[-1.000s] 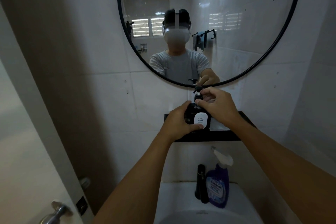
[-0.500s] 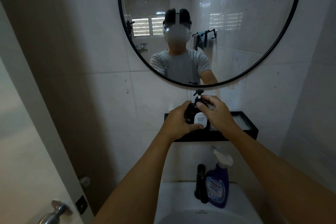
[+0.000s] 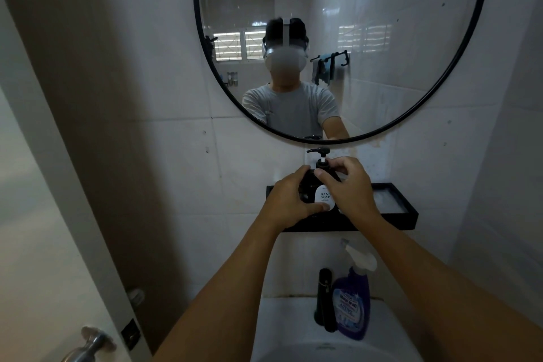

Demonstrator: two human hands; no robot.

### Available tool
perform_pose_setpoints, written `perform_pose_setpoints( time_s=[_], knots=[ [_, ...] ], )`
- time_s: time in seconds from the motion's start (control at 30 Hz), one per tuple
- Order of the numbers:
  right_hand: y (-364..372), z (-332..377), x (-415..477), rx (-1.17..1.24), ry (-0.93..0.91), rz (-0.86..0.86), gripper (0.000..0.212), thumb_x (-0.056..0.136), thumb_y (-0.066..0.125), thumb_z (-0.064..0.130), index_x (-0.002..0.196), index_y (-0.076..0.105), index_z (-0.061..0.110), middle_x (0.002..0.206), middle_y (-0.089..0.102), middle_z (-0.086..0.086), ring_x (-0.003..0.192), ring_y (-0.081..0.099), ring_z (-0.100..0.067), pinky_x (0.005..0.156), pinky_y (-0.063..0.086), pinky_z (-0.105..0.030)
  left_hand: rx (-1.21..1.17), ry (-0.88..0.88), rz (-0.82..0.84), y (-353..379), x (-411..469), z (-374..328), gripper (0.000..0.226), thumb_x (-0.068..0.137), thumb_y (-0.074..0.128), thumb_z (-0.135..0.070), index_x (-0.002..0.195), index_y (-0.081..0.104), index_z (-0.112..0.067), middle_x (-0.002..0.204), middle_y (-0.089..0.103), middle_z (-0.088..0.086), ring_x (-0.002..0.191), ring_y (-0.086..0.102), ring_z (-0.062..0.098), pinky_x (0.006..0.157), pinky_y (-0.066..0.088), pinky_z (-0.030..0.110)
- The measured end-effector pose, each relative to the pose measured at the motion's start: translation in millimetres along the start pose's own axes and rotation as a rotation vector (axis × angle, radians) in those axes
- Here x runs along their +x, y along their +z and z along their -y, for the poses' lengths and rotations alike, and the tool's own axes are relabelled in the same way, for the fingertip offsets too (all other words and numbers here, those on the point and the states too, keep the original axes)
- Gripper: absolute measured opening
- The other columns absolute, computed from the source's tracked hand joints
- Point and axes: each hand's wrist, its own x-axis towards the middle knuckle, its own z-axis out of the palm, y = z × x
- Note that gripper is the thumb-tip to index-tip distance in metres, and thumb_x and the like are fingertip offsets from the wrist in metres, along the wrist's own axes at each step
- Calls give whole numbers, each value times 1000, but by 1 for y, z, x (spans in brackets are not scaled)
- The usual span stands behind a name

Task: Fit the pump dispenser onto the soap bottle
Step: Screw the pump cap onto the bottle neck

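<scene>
A dark soap bottle [image 3: 323, 196] with a white "HAND SOAP" label stands on the black wall shelf [image 3: 396, 219] below the round mirror. My left hand [image 3: 289, 200] wraps its left side, thumb across the label's lower edge. A black pump dispenser [image 3: 320, 153] with a white stem sits upright in the bottle's neck, its spout pointing left. My right hand [image 3: 349, 185] grips the pump's collar with fingers and thumb and hides the bottle's right side.
Below the shelf, a white sink [image 3: 282, 329] carries a black tap [image 3: 324, 300] and a blue spray bottle [image 3: 354, 300] with a white trigger. The round black-framed mirror [image 3: 458, 73] hangs just above the pump. A door with a metal handle [image 3: 94, 344] stands at the lower left.
The bottle and both hands have come down from in front of the mirror's rim to the shelf. My right hand has shifted from the pump's top to its collar.
</scene>
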Motion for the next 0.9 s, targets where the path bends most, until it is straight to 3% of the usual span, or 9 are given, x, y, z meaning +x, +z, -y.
perform_pose_setpoints(
  time_s=[0.07,0.2,0.4,0.5,0.57,0.63,0.73,0.9],
  knots=[
    [0,1,0,16,10,7,34,83,76,25,111,62,12,112,60,1,103,59,-10,87,47,-20,-1,2,0,0,0,0,64,67,88,-37,118,51,-31,106,66,-14,93,62,-3,73,55,21],
    [-2,2,4,-5,-24,46,35,86,71,21,119,64,11,110,56,6,95,57,-1,85,41,-10,-8,-10,3,0,0,0,66,66,89,-37,120,51,-31,107,66,-14,93,62,-3,72,53,17],
    [-6,0,8,-24,-17,80,20,85,72,19,104,67,17,106,58,5,91,59,-4,79,40,-8,11,-14,0,-1,0,-1,68,65,89,-40,121,51,-30,106,65,-15,92,60,-7,70,46,6],
    [-8,-1,8,51,56,96,22,82,76,22,94,59,22,108,65,-2,96,64,-7,83,52,-21,20,-24,2,-1,0,-2,68,65,88,-42,120,50,-30,106,65,-14,92,60,-5,69,46,7],
    [-10,-1,7,79,73,107,24,82,77,23,99,60,21,112,66,-4,104,64,-14,86,52,-24,24,-31,3,-1,0,-1,71,65,88,-42,124,50,-28,109,65,-12,93,60,-3,70,45,7],
    [-10,-1,7,66,54,113,30,84,75,23,110,62,16,117,65,-3,106,62,-11,84,47,-15,25,-38,2,0,0,0,75,65,89,-41,127,49,-26,111,63,-14,92,58,-6,70,42,3],
    [-11,1,8,13,3,100,33,87,71,20,118,65,9,119,61,-4,96,59,-2,81,41,-7,22,-42,2,1,0,2,79,65,89,-39,130,48,-23,113,62,-12,93,58,-4,71,41,3],
    [-14,3,9,-22,-17,125,28,88,70,15,114,68,6,119,61,-9,102,59,-11,91,45,-16,29,-45,1,2,1,3,84,66,89,-39,135,46,-21,117,64,-6,97,60,2,73,43,4]
  ],
)
